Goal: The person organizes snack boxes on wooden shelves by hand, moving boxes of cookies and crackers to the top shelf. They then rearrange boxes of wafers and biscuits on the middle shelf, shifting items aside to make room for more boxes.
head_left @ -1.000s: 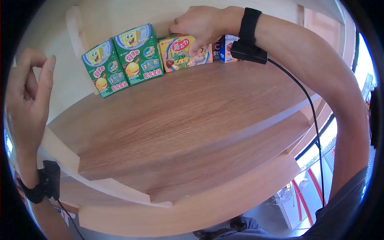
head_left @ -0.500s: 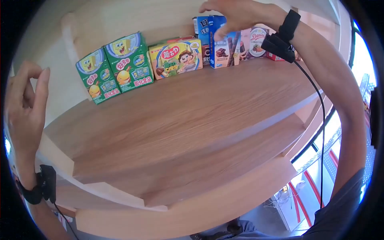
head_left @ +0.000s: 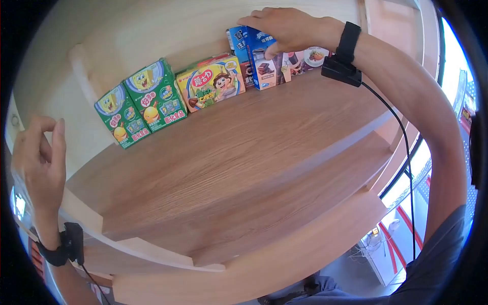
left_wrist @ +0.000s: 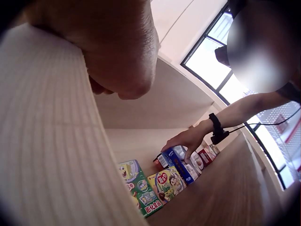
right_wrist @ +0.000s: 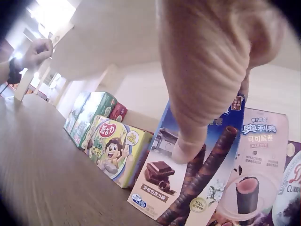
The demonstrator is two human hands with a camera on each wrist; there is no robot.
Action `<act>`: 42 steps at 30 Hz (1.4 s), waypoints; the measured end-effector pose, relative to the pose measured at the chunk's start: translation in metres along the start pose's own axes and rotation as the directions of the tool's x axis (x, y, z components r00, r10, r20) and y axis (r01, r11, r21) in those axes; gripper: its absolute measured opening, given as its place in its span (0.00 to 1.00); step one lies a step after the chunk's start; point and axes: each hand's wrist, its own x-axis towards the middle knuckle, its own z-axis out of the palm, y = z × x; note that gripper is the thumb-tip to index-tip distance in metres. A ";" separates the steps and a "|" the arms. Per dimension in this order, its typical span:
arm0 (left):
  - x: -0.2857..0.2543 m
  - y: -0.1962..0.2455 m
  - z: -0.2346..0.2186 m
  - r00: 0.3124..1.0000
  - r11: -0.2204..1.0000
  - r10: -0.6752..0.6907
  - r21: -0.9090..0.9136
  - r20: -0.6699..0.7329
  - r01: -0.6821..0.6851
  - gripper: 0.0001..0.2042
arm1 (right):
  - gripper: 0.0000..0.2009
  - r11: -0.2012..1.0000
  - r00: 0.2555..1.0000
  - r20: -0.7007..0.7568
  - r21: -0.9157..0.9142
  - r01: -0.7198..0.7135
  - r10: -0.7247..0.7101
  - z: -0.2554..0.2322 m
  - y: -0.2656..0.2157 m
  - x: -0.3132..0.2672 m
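My right hand (head_left: 292,31) grips the top of a blue chocolate wafer-roll box (head_left: 262,66); in the right wrist view the thumb presses the box's front (right_wrist: 188,174) and the fingers go over its top edge. The box stands upright on the wooden shelf, just right of a yellow box (head_left: 212,84). At the far left, my left hand (head_left: 40,162) is raised with fingers loosely curled and holds nothing; the left wrist view shows it (left_wrist: 113,52) close to a pale wooden panel (left_wrist: 51,127).
Two green cartoon boxes (head_left: 155,96) lean left of the yellow box. A pink box (right_wrist: 251,165) and a purple-edged box (right_wrist: 287,197) stand to the right of the blue one. A lower shelf board (head_left: 284,188) lies beneath, and a cable hangs from the right wrist.
My right hand has gone from above the yellow box to the blue box and now holds its top. The left hand keeps its pose while the head view shifts.
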 end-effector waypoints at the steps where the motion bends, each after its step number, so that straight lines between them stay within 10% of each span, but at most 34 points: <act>1: 0.002 0.002 -0.002 1.000 1.000 0.014 0.027 -0.004 -0.014 0.04 | 0.38 0.999 0.995 0.086 0.021 -0.048 0.046 -0.003 -0.003 0.002; 6: 0.008 0.005 -0.007 0.995 0.994 0.100 0.054 0.006 -0.100 0.04 | 0.40 0.999 0.999 0.038 -0.021 0.033 -0.032 -0.021 -0.016 -0.009; 10: 0.002 -0.005 -0.003 0.996 0.994 0.091 0.058 0.016 -0.092 0.03 | 0.33 0.989 0.937 -0.326 0.022 0.144 -0.129 -0.048 -0.048 -0.040; 12: -0.001 -0.009 -0.002 0.998 0.997 0.024 0.077 0.049 -0.028 0.03 | 0.31 0.999 0.988 -0.151 -0.023 0.035 -0.038 -0.070 -0.080 -0.061; 14: -0.001 -0.012 0.004 0.968 0.966 0.240 0.120 -0.080 -0.229 0.06 | 0.41 0.998 0.998 -0.041 -0.043 0.035 -0.036 -0.076 -0.094 -0.105; 16: -0.007 -0.014 0.003 0.998 0.990 -0.030 -0.133 0.048 0.036 0.06 | 0.39 0.914 0.984 0.172 0.391 -0.107 0.041 -0.098 -0.128 -0.137; 18: -0.004 0.000 0.001 0.999 1.000 0.026 0.017 0.026 -0.027 0.06 | 0.30 0.990 0.981 0.182 0.137 0.035 -0.060 -0.100 -0.154 -0.134; 22: -0.004 0.011 0.007 0.992 0.994 0.094 0.060 -0.089 -0.088 0.10 | 0.40 0.873 0.985 0.010 0.462 -0.155 0.170 -0.005 -0.153 -0.206; 28: 0.005 0.016 -0.003 0.999 1.000 -0.003 0.004 0.042 0.003 0.10 | 0.37 0.913 0.903 -0.170 0.183 -0.365 0.395 0.004 -0.183 -0.185; 37: 0.007 0.004 -0.010 0.987 0.979 0.160 0.129 0.016 -0.160 0.09 | 0.34 0.951 0.894 -0.328 0.164 -0.263 0.304 0.001 -0.188 -0.168; 40: -0.005 0.018 -0.018 0.948 0.984 -0.044 0.180 0.315 -0.014 0.07 | 0.33 0.960 0.887 -0.387 0.215 -0.178 0.251 0.000 -0.192 -0.163; 42: -0.020 0.028 -0.024 0.966 0.991 -0.032 0.130 0.258 -0.002 0.06 | 0.28 0.965 0.874 -0.428 0.216 -0.146 0.228 -0.015 -0.193 -0.155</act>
